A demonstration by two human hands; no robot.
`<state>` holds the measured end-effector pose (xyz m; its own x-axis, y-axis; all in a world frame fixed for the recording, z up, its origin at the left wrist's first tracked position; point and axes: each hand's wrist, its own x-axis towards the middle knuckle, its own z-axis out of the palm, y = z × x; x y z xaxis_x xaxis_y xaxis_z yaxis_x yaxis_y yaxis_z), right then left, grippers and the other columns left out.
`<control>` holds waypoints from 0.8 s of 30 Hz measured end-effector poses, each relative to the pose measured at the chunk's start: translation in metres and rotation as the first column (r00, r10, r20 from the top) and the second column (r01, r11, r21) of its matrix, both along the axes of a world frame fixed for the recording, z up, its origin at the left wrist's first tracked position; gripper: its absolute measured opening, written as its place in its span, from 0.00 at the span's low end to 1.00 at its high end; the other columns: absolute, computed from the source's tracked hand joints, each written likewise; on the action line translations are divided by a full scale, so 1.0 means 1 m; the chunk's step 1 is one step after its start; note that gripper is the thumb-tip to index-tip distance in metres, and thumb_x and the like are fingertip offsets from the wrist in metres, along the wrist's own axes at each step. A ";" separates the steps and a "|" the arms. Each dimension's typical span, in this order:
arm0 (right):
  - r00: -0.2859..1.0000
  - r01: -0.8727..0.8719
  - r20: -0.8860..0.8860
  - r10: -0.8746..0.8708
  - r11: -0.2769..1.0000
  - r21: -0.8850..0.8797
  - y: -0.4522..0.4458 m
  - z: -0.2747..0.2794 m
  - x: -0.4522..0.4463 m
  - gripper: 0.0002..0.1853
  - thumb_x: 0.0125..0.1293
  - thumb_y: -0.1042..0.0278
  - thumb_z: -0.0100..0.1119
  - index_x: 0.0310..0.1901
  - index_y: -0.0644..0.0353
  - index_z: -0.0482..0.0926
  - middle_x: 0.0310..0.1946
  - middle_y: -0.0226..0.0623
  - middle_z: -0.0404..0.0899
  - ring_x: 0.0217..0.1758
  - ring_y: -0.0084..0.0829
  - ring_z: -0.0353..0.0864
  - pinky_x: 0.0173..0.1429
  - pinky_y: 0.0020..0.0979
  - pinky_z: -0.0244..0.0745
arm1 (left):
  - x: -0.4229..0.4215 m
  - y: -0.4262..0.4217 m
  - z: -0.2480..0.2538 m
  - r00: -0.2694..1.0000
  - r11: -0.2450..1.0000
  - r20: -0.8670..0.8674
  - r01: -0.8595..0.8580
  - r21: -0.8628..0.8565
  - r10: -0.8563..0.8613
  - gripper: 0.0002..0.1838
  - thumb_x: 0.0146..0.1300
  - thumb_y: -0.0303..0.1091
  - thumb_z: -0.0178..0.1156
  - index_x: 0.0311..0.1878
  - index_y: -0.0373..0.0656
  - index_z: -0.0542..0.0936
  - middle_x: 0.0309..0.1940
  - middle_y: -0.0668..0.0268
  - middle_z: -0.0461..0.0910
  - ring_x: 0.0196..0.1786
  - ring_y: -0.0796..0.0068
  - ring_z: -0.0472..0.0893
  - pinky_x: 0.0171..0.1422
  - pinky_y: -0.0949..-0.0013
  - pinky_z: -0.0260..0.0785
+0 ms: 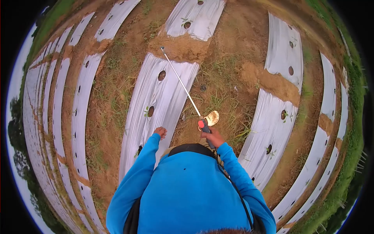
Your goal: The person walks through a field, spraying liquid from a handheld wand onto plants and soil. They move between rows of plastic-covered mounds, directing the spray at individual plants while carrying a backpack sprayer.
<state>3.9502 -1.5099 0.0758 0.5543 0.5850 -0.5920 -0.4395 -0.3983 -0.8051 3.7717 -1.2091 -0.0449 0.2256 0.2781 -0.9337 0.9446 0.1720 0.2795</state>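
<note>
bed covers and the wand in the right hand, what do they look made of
The bed covers look like thin silvery plastic film with a faint sheen: wrinkled lengthwise, with round holes. The wand, straight, smooth and pale, could be metal or rigid plastic. Its chunky dark handle, in the right hand, looks like matte moulded plastic.

I'm scanning my view now, and I can read no lettering, label, brand, number or sign: none on the blue shirt [191, 183], the wand [181, 80] ahead of it, or the pale sheeting [165, 93] beyond it.
</note>
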 end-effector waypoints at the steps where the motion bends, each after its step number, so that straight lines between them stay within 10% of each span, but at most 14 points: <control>1: 1.000 0.004 -0.013 -0.004 1.000 0.010 0.000 0.011 0.023 0.21 0.44 0.56 0.62 0.37 0.62 0.75 0.21 0.29 0.69 0.21 0.20 0.68 0.25 0.25 0.62 | 0.009 -0.004 0.009 0.999 0.999 0.013 -0.041 -0.005 0.041 0.12 0.54 0.43 0.50 0.34 0.45 0.74 0.23 0.68 0.72 0.17 0.78 0.67 0.20 0.72 0.59; 5: 0.955 -0.008 -0.295 -0.018 0.996 -0.089 0.018 0.080 0.159 0.20 0.44 0.55 0.63 0.33 0.61 0.76 0.20 0.29 0.69 0.20 0.21 0.68 0.23 0.24 0.61 | 0.088 -0.011 0.051 0.999 0.996 0.012 -0.047 -0.075 0.048 0.12 0.52 0.42 0.52 0.36 0.46 0.75 0.32 0.63 0.75 0.37 0.68 0.75 0.37 0.62 0.68; 7: 0.933 0.034 -0.357 -0.048 0.998 -0.046 0.022 0.084 0.215 0.20 0.44 0.54 0.63 0.32 0.61 0.75 0.19 0.29 0.68 0.18 0.20 0.67 0.20 0.23 0.59 | 0.110 0.017 -0.014 0.803 0.847 0.271 0.498 0.186 -0.531 0.15 0.53 0.44 0.51 0.37 0.45 0.75 0.31 0.62 0.76 0.32 0.69 0.75 0.36 0.61 0.69; 9: 0.919 0.060 -0.389 -0.068 0.998 -0.034 0.027 0.092 0.266 0.20 0.43 0.53 0.63 0.32 0.62 0.75 0.19 0.30 0.69 0.18 0.20 0.66 0.20 0.23 0.59 | 0.160 0.031 -0.050 0.570 0.654 0.322 0.638 0.406 -0.756 0.16 0.53 0.46 0.50 0.37 0.44 0.75 0.31 0.62 0.76 0.30 0.69 0.75 0.36 0.60 0.69; 14: 0.913 0.098 -0.397 -0.098 0.995 -0.020 0.059 0.084 0.377 0.21 0.42 0.54 0.65 0.34 0.61 0.73 0.20 0.29 0.68 0.17 0.19 0.65 0.19 0.21 0.58 | 0.310 0.046 -0.027 0.984 0.986 0.145 0.124 -0.113 -0.107 0.14 0.53 0.44 0.49 0.37 0.46 0.75 0.27 0.64 0.75 0.27 0.71 0.74 0.31 0.64 0.68; 24: 0.736 0.257 -0.650 -0.190 0.966 0.009 0.136 0.126 0.614 0.13 0.48 0.54 0.61 0.25 0.52 0.70 0.14 0.23 0.65 0.12 0.15 0.61 0.13 0.21 0.50 | 0.645 0.106 0.000 0.989 0.990 0.125 0.093 -0.109 -0.079 0.11 0.56 0.44 0.51 0.33 0.47 0.74 0.22 0.69 0.73 0.17 0.77 0.69 0.18 0.73 0.58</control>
<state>4.5639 -1.3736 0.2014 0.1873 0.5629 -0.8050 -0.9301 -0.1621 -0.3297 4.4170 -1.1028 -0.0452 0.3568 0.1462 -0.9227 0.9179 0.1286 0.3754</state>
